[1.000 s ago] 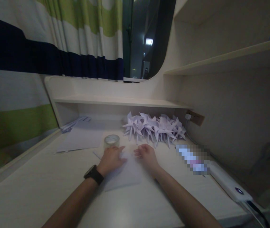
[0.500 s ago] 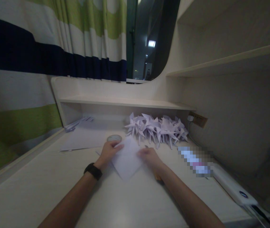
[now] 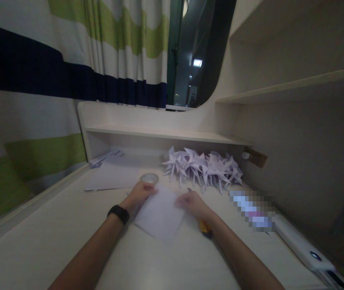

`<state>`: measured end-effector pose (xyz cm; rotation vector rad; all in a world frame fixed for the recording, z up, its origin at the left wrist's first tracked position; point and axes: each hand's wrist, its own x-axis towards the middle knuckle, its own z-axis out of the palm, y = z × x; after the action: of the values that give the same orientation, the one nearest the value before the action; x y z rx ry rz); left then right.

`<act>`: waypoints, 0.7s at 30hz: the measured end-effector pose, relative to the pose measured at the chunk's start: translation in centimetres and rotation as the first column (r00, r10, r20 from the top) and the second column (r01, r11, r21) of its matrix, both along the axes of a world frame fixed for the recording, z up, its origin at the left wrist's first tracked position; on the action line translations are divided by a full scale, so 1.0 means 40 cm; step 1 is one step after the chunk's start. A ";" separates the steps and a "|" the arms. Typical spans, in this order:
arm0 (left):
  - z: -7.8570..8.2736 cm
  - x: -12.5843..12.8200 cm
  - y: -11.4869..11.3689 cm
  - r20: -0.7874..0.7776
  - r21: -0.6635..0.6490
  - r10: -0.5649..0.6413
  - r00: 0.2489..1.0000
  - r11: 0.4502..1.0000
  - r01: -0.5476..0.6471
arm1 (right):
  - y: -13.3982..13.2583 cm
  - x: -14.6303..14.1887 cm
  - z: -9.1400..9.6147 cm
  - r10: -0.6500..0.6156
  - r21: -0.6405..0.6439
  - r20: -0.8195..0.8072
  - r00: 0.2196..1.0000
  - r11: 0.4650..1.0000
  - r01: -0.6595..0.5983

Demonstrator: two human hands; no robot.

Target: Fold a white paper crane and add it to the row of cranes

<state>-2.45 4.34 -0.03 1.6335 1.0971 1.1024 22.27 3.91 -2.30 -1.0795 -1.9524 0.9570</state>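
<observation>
Between my hands a square sheet of white paper (image 3: pixel 161 215) is held just over the desk, its near edge slightly blurred. My left hand (image 3: pixel 141 194), with a black band on the wrist, pinches the upper left corner. On the opposite side my right hand (image 3: pixel 191 202) has its fingers closed on the right edge. A roll of tape (image 3: pixel 149 178) lies just beyond my left hand. Partly under my right forearm rests a yellow and black utility knife (image 3: pixel 205 228). Behind my hands stands a cluster of several white paper pinwheels (image 3: pixel 205 167).
A stack of white paper (image 3: pixel 114 173) lies at the back left, with rolled paper strips (image 3: pixel 107 158) beside it. At the right are a blurred-out object (image 3: pixel 252 210) and a long white power strip or device (image 3: pixel 301 241). A shelf (image 3: pixel 165 133) overhangs the desk's back.
The paper has turned from a diamond to a squarer position and come slightly nearer. Both hands stay on it. The whole view has shifted a little, with more of the knife showing.
</observation>
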 end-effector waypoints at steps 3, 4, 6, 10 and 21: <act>-0.003 0.002 0.002 0.013 0.035 -0.007 1.000 0.999 0.006 | 0.006 -0.003 -0.012 -0.059 0.023 0.017 0.998 0.998 0.058; -0.004 0.002 0.004 0.015 0.053 0.003 1.000 0.999 -0.004 | 0.008 -0.003 -0.016 -0.083 0.034 0.023 0.996 0.996 0.082; -0.008 0.004 0.011 -0.014 0.076 0.041 0.999 0.996 -0.039 | 0.011 -0.003 -0.020 -0.122 0.055 0.028 0.992 0.991 0.120; -0.009 0.012 0.021 -0.140 0.229 0.293 0.946 0.939 -0.257 | 0.009 -0.008 -0.025 -0.205 0.111 0.031 0.978 0.973 0.201; -0.055 0.139 -0.100 -0.705 0.513 0.238 0.668 0.822 0.248 | 0.012 -0.009 -0.032 -0.166 0.127 -0.017 0.986 0.978 0.167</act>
<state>3.09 0.35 -2.24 2.7509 1.3228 0.7694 21.90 4.40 -3.60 -1.1442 -1.8578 0.7338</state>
